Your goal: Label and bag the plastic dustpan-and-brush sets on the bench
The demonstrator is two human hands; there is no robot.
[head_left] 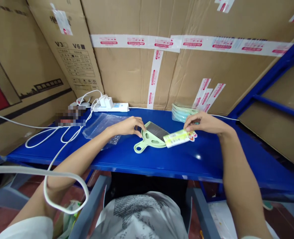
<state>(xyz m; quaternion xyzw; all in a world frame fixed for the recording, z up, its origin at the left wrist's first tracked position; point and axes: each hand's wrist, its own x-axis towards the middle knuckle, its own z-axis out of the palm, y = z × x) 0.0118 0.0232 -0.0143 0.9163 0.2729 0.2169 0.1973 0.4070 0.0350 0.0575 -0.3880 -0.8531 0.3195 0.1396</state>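
Note:
A light green mini dustpan and brush set (149, 142) lies on the blue table, its looped handle toward me and dark bristles on the far side. My left hand (133, 126) pinches the set's left edge between thumb and fingers. Between the thumb and fingers of my right hand (199, 122) is a yellow and white printed card (178, 138) with a colourful picture at its right end. The card's left end overlaps the right side of the set. A clear plastic bag (99, 127) lies flat behind my left forearm.
Packaged pastel green and blue items (181, 113) lie behind my right hand. A white power strip (119, 107) with plugs and looping white cables stands at the back left. Cardboard walls (134, 76) border the blue table (137, 164). One white cable (67, 209) hangs across my left arm.

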